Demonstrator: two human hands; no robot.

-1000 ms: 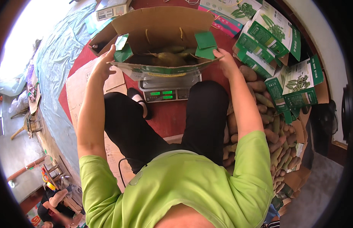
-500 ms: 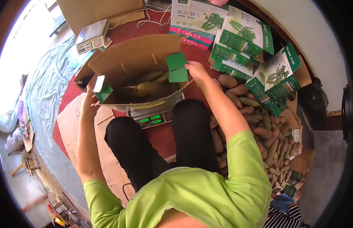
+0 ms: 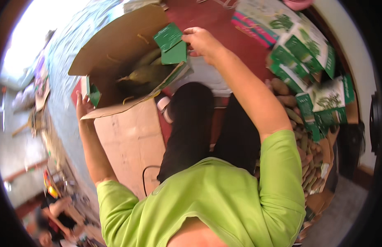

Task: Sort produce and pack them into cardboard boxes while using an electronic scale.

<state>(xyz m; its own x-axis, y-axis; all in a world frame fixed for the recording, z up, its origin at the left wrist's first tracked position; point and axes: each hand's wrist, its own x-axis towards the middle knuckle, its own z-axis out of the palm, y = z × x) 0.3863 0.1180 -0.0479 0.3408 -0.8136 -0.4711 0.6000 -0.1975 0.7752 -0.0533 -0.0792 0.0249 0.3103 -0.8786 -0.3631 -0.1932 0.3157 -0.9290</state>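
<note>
An open cardboard box (image 3: 112,51) with green end flaps tilts between my two hands, to the left of my knees. Inside lie several long greenish radishes (image 3: 145,75), partly in shadow. My left hand (image 3: 83,106) grips the box's left end near the small green flap, its fingers partly hidden by the cardboard. At the opposite end, my right hand (image 3: 201,43) pinches the edge beside the larger green flap (image 3: 173,45). The scale's pale platform (image 3: 209,76) shows beyond my knees, with the box off to its left.
Right of my legs lies a heap of brownish and green root vegetables (image 3: 308,154). Printed green-and-white cartons (image 3: 300,51) are stacked behind it. A flattened cardboard sheet (image 3: 129,144) covers the floor at left, next to blue plastic sheeting (image 3: 63,61). Another person (image 3: 61,218) is at the lower left.
Both hands have carried the box off the scale and to the left, and it now tilts. My view has also turned, so the cartons and heap appear farther right.
</note>
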